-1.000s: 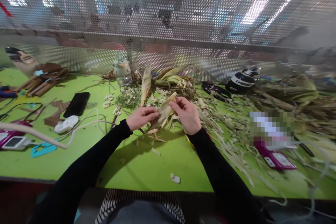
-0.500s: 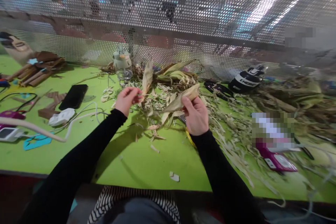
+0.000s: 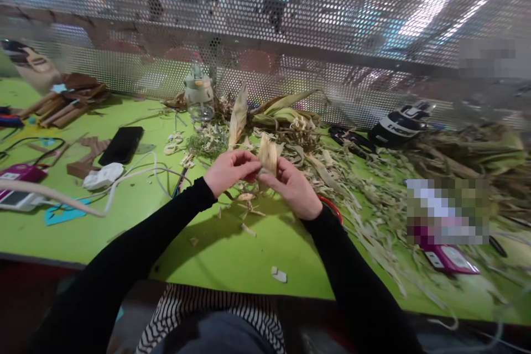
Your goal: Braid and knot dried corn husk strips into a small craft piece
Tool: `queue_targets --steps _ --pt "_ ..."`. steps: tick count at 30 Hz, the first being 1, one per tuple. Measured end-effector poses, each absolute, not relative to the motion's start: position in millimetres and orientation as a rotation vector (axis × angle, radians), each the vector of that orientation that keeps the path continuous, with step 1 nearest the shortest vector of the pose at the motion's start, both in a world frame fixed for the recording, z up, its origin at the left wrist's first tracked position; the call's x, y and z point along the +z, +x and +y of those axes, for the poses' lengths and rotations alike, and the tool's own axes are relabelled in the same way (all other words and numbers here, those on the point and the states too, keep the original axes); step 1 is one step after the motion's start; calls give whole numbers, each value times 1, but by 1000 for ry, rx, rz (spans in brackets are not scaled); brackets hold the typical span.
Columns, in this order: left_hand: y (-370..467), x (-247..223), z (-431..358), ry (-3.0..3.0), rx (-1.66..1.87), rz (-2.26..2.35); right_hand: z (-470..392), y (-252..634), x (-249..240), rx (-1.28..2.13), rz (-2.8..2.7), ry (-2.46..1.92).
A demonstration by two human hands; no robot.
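A pale dry corn husk (image 3: 267, 154) stands upright between my two hands over the green table (image 3: 244, 265). My left hand (image 3: 233, 171) pinches its lower left side between thumb and fingers. On the opposite side my right hand (image 3: 295, 185) is closed on the same husk, thumb toward me. The lower end of the husk is hidden by my fingers. Behind my hands another husk (image 3: 239, 116) points upward out of a heap of shredded husk strips (image 3: 307, 138). Small husk scraps (image 3: 246, 202) lie just below my hands, and a red scissor-like handle (image 3: 331, 207) shows beside my right wrist.
A perforated metal screen (image 3: 249, 27) closes off the back. Along it stand a clear bottle (image 3: 199, 91) and a black bottle (image 3: 398, 124) lying tilted. To the left are a phone (image 3: 121, 145), white cables (image 3: 136, 185) and brown rolls (image 3: 68, 102); to the right, a purple power strip (image 3: 450, 257).
My left hand has moved right and taken hold of the husk. My right hand has moved slightly left and turned the husk from slanting to upright.
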State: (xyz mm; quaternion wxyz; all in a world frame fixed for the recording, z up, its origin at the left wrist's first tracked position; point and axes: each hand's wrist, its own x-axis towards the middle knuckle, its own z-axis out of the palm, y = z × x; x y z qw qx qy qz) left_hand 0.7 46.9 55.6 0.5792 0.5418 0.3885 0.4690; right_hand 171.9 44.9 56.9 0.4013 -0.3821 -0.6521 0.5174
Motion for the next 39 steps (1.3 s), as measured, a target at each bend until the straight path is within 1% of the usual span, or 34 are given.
queue_targets --steps 2,5,8,9,12,13,15,17,19,21,23,25,27,30,32,33,36,39 --pt "-1 55 47 1390 1098 930 46 172 55 1324 -1602 -974" --pt "-5 57 47 1763 1058 994 46 175 55 1418 -1468 -980" --pt "-23 56 57 2073 1049 1160 43 181 63 1498 -1352 -972" --pt "-33 53 63 2081 1078 1239 42 183 67 1505 -1327 -952" --pt "-69 41 89 1890 1391 1757 40 188 75 1496 -1293 -836" --pt "-78 37 96 1826 1416 1883 40 188 76 1482 -1296 -813" --pt "-84 33 104 1879 1313 1966 40 187 74 1432 -1317 -835" --pt "-72 35 100 2024 1345 1845 41 184 70 1356 -1354 -904" --pt "-49 42 87 2008 1372 1586 42 180 65 1290 -1407 -955" --pt "-24 50 71 1829 1154 1182 42 178 61 1260 -1489 -987" --pt "-6 54 59 1613 1062 979 42 177 60 1258 -1608 -1020" --pt "1 56 52 1467 1067 942 43 179 60 1210 -1715 -1049" --pt "1 56 50 1400 1102 959 45 182 61 1066 -1771 -1071" --pt "-4 57 49 1407 1154 957 47 186 63 565 -1817 -1061" --pt "-6 60 48 1354 1131 880 46 189 65 206 -1847 -994" --pt "-7 62 47 1287 1093 825 45 189 67 91 -1865 -949" --pt "-7 64 44 1037 918 733 42 191 69 -5 -1951 -824" --pt "-5 61 43 1035 806 766 42 190 67 28 -2043 -753"
